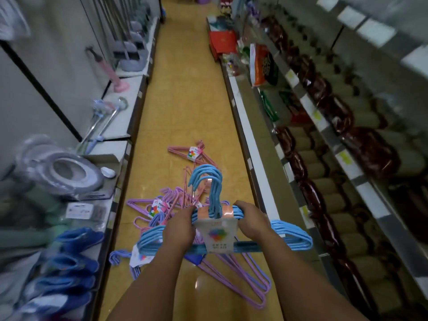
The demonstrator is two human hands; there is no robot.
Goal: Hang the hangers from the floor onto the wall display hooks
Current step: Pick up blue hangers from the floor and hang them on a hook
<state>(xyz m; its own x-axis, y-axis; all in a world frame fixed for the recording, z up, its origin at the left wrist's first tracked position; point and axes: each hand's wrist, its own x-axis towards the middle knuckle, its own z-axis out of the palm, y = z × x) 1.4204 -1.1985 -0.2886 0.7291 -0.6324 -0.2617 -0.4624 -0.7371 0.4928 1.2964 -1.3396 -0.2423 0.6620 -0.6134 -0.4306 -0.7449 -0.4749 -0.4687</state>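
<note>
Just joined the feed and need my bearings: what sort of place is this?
Most likely a household-goods shop aisle. Shelves with price tags run down the right side, mops and cleaning tools stand along the left, and both hands hold a labelled bundle of blue hangers over more packs of pink hangers on the floor.

Blue hanger bundle (215,218): many thin hangers tied together, paper label in middle, hooks pointing up, lifted above floor. Purple hangers (231,269) lie in messy pile on yellow floor (185,100) right under it. Pink hanger bundle (194,154) lies flat farther along aisle, label on top.
</note>
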